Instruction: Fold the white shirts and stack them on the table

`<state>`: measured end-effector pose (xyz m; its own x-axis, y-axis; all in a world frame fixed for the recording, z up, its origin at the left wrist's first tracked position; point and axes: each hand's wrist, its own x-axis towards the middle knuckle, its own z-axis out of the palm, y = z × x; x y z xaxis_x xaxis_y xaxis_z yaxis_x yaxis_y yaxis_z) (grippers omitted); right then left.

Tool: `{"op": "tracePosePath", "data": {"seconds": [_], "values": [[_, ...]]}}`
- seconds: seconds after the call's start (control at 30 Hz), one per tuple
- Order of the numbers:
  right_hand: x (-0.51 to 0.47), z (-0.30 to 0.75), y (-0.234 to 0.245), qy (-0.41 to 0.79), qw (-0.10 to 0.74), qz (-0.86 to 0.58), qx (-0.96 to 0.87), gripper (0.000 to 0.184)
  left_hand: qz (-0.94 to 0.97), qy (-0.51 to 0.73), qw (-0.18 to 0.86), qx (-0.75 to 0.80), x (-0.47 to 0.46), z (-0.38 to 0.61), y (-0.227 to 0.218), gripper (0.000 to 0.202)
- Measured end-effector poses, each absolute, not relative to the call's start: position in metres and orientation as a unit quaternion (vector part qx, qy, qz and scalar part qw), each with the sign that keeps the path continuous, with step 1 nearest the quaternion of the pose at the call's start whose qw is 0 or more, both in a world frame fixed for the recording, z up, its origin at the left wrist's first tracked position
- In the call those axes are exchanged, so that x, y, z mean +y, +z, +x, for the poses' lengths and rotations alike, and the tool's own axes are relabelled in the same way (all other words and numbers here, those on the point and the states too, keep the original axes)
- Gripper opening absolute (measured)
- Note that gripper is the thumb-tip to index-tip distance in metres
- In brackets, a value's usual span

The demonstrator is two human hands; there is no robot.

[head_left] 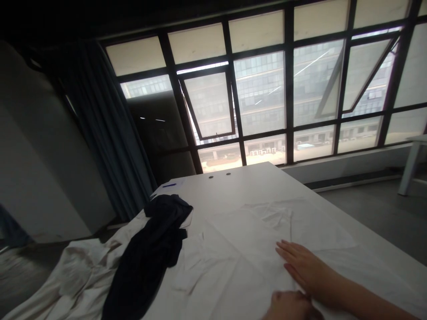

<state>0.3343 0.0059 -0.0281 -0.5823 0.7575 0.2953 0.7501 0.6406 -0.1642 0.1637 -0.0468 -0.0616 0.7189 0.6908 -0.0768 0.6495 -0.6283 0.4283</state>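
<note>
A thin white shirt [247, 249] lies spread over the white table, with creases and a bunched, collar-like part at its far end. My right hand [305, 269] rests on the shirt with its fingers stretched out towards the left. Just below it, at the bottom edge of the view, my left hand [289, 306] is closed with its fingers curled down at the cloth. What it holds, if anything, is hidden.
Dark navy clothing [147, 258] lies heaped along the table's left side, beside crumpled off-white cloth [83, 271] hanging over the edge. A blue pen [169, 185] lies on paper at the far left of the white table [247, 182]. Windows stand beyond; another table [408, 166] is at right.
</note>
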Motion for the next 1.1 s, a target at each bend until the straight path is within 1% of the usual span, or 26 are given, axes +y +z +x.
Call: {"op": "tracePosePath", "data": {"seconds": [0.03,0.1,0.17,0.2,0.23,0.27,0.3,0.33,0.4,0.47,0.57,0.6,0.63,0.67,0.7,0.73,0.8,0.83,0.87,0.9,0.97,1.03,1.1], "values": [[0.007,0.331,-0.037,0.022,0.166,-0.414,-0.895,0.050,0.900,0.073,0.209,0.375,-0.035,0.147,-0.044,0.036],[0.008,0.329,-0.052,0.043,0.153,-0.411,-0.898,0.058,0.881,0.099,0.146,0.438,-0.005,0.108,-0.009,0.035],[0.007,0.330,-0.059,0.060,0.144,-0.417,-0.895,0.065,0.842,0.046,0.075,0.532,0.028,0.065,0.016,0.034],[0.007,0.330,-0.060,0.067,0.142,-0.419,-0.894,0.067,0.826,0.039,0.064,0.559,0.044,0.045,0.023,0.038],[0.007,0.331,-0.060,0.073,0.143,-0.418,-0.894,0.068,0.813,0.034,0.059,0.578,0.057,0.027,0.025,0.046],[0.007,0.331,-0.059,0.078,0.144,-0.416,-0.894,0.070,0.801,0.027,0.056,0.595,0.067,0.011,0.023,0.058],[0.007,0.332,-0.059,0.082,0.146,-0.414,-0.894,0.070,0.787,0.017,0.057,0.614,0.075,-0.003,0.019,0.071],[0.007,0.332,-0.058,0.086,0.149,-0.412,-0.895,0.071,0.771,0.002,0.061,0.634,0.080,-0.013,0.012,0.079],[0.007,0.333,-0.057,0.093,0.150,-0.407,-0.896,0.070,0.756,-0.014,0.060,0.652,0.083,-0.026,-0.002,0.085],[0.005,0.336,-0.053,0.102,0.149,-0.407,-0.895,0.070,0.755,-0.020,0.059,0.653,0.076,-0.030,-0.009,0.086],[-0.005,0.342,-0.040,0.121,0.129,-0.414,-0.893,0.072,0.767,-0.044,0.093,0.633,0.054,-0.032,-0.001,0.094],[-0.009,0.343,-0.034,0.124,0.118,-0.419,-0.892,0.069,0.775,-0.058,0.112,0.619,0.045,-0.033,0.006,0.096],[-0.014,0.345,-0.025,0.124,0.102,-0.429,-0.889,0.063,0.784,-0.071,0.129,0.603,0.036,-0.035,0.014,0.097],[-0.018,0.345,-0.016,0.120,0.084,-0.443,-0.885,0.053,0.794,-0.082,0.144,0.585,0.027,-0.038,0.022,0.092],[-0.021,0.344,-0.007,0.117,0.068,-0.459,-0.878,0.046,0.804,-0.087,0.151,0.568,0.019,-0.041,0.030,0.081],[-0.022,0.343,0.003,0.117,0.053,-0.474,-0.871,0.043,0.813,-0.084,0.153,0.556,0.012,-0.045,0.037,0.066],[-0.014,0.335,0.021,0.138,0.035,-0.484,-0.863,0.043,0.823,-0.054,0.136,0.548,0.006,-0.054,0.046,0.039],[-0.005,0.329,0.028,0.160,0.035,-0.475,-0.865,0.041,0.825,-0.034,0.115,0.552,0.007,-0.058,0.048,0.033],[0.007,0.323,0.034,0.183,0.043,-0.463,-0.866,0.037,0.825,-0.014,0.088,0.557,0.010,-0.062,0.049,0.031],[0.022,0.315,0.037,0.205,0.056,-0.449,-0.868,0.032,0.825,0.001,0.062,0.562,0.014,-0.067,0.049,0.035],[0.056,0.297,0.038,0.225,0.109,-0.454,-0.855,0.022,0.826,0.019,0.035,0.562,0.024,-0.076,0.046,0.047],[0.092,0.278,0.031,0.220,0.160,-0.491,-0.828,0.012,0.828,0.035,0.051,0.558,0.031,-0.083,0.041,0.053],[0.121,0.259,0.021,0.216,0.179,-0.520,-0.806,0.008,0.830,0.055,0.075,0.550,0.033,-0.089,0.037,0.055]]}}
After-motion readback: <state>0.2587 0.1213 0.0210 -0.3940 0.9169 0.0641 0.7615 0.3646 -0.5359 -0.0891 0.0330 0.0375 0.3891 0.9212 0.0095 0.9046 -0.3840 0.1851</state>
